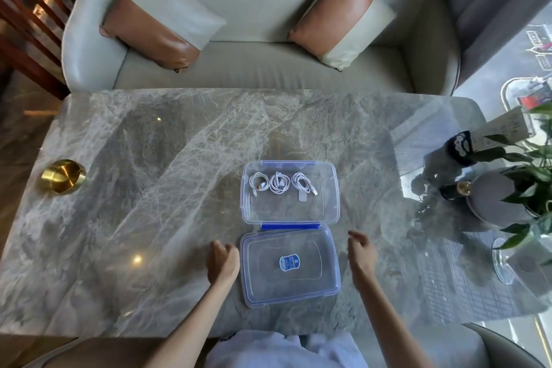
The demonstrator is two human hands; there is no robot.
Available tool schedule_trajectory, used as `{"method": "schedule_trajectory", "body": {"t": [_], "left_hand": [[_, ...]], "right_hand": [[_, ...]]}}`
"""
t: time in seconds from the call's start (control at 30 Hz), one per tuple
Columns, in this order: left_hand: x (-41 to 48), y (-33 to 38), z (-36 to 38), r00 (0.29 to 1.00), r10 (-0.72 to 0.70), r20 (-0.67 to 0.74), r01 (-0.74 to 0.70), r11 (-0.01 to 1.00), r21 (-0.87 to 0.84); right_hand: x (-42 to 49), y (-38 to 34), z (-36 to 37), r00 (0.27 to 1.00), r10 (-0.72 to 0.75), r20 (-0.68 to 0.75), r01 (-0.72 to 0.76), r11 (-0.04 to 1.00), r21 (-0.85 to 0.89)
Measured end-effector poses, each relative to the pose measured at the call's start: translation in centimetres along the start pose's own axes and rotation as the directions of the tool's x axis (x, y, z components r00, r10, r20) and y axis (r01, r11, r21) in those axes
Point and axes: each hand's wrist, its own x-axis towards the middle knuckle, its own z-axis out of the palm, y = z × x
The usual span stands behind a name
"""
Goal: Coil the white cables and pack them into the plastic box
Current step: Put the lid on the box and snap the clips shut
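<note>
A clear plastic box with blue clips stands open in the middle of the marble table. Three coiled white cables lie side by side along its far side: the left cable, the middle cable and the right cable. The box's clear lid, with a blue label, lies flat on the table just in front of the box. My left hand hovers at the lid's left edge, my right hand at its right edge. Both have loosely curled fingers and hold nothing.
A brass bowl sits near the table's left edge. At the right stand a grey vase with a green plant, a dark bottle and a glass dish. A pale sofa with two cushions lies beyond the table.
</note>
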Motion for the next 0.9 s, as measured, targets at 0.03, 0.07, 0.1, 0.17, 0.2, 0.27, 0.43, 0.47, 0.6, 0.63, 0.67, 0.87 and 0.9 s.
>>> {"method": "schedule_trajectory", "body": {"t": [0.03,0.07,0.1,0.17,0.2,0.27,0.43,0.47,0.6,0.63,0.67,0.87,0.9], "left_hand": [[-0.3,-1.0,0.4,0.999,-0.009,0.041,0.008,1.000,0.026],[-0.6,-1.8,0.9,0.997,-0.001,0.073,-0.002,0.999,0.042],[-1.1,-2.3,1.2,0.994,0.013,0.106,-0.017,0.999,0.036],[-2.2,-2.7,1.8,0.980,0.032,0.198,-0.029,0.999,-0.016],[-2.6,-2.9,2.0,0.970,0.043,0.239,-0.035,0.999,-0.036],[-2.8,-3.1,1.6,0.965,0.044,0.257,-0.036,0.999,-0.033],[-1.2,-4.6,-4.9,1.000,-0.028,0.000,0.028,1.000,0.007],[-0.4,-4.8,-6.6,0.997,-0.051,-0.057,0.052,0.999,0.017],[2.6,-2.7,-13.1,0.970,-0.069,-0.231,0.085,0.994,0.063],[3.1,-1.4,-14.3,0.967,-0.041,-0.251,0.060,0.996,0.068],[3.5,0.0,-15.4,0.965,-0.012,-0.261,0.034,0.996,0.079],[4.4,9.0,-16.0,0.979,0.142,-0.146,-0.135,0.989,0.056],[4.3,10.5,-14.9,0.977,0.185,-0.111,-0.184,0.983,0.017]], "right_hand": [[-0.3,1.8,-0.1,0.995,0.043,0.092,-0.035,0.996,-0.086],[-0.7,3.1,-0.1,0.983,0.076,0.165,-0.047,0.984,-0.173],[-1.2,4.0,0.0,0.975,0.091,0.201,-0.036,0.964,-0.263],[-2.3,4.9,0.2,0.966,0.118,0.231,-0.018,0.918,-0.396],[-3.0,4.9,0.3,0.960,0.137,0.244,-0.022,0.906,-0.423],[-3.9,5.1,0.3,0.950,0.153,0.271,-0.013,0.890,-0.456],[-6.7,4.6,2.4,0.837,0.180,0.517,0.057,0.911,-0.409],[-7.6,3.9,3.5,0.800,0.181,0.572,0.079,0.913,-0.399],[-10.4,-0.4,7.5,0.686,0.111,0.719,0.218,0.911,-0.349],[-10.7,-1.9,8.0,0.675,0.084,0.733,0.241,0.914,-0.327],[-10.9,-3.4,8.3,0.678,0.055,0.733,0.244,0.924,-0.295],[-7.9,-10.7,5.9,0.783,-0.027,0.622,0.144,0.980,-0.138],[-6.8,-11.3,5.2,0.813,-0.053,0.579,0.150,0.981,-0.121]]}}
